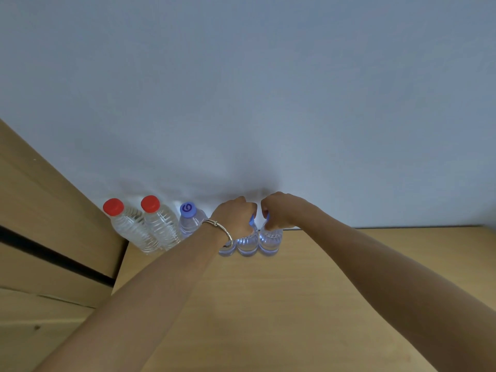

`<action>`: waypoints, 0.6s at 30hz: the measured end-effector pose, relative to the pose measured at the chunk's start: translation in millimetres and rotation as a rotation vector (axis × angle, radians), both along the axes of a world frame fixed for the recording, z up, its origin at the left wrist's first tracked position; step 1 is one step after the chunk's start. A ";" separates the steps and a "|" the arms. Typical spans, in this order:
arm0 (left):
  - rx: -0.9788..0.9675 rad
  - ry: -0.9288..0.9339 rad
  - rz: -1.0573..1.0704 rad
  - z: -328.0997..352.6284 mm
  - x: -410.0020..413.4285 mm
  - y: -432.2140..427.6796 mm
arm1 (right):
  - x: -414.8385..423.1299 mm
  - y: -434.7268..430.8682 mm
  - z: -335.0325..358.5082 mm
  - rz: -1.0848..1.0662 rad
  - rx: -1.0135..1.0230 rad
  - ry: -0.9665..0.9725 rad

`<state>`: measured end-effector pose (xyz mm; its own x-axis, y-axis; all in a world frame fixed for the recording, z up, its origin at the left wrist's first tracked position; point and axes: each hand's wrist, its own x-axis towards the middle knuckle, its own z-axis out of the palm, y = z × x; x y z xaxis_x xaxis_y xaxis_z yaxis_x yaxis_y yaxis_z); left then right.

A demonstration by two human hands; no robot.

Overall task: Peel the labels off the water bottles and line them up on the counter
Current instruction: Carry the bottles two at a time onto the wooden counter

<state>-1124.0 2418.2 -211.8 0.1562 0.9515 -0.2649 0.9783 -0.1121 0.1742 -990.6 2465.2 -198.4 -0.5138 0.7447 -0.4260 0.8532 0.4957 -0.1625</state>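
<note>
Your left hand [236,216] and right hand [279,210] each close over a bottle's top, steadying two clear bottles [269,241] upright at the row's end; the unlabelled row [150,226] hugs the wall on the desk [268,304], keeping it straight.

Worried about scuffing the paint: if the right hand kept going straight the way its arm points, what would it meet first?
Probably the white wall just behind the bottle the right hand grips; the gap between them is unclear.

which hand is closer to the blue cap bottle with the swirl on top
Left. The left hand grips a bottle top just to the right of the swirl-cap bottle, its wrist almost beside it. The right hand is farther right, on the last bottle in the row.
</note>
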 end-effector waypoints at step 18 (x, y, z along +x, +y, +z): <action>-0.070 -0.039 -0.045 8.3 2.4 7.9 | -11.4 -0.3 -3.2 0.078 0.048 -0.132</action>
<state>-1121.6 2426.1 -203.4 0.2098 0.9227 -0.3235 0.9649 -0.1419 0.2210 -1002.0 2464.9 -201.6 -0.5129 0.7259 -0.4582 0.8240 0.5659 -0.0258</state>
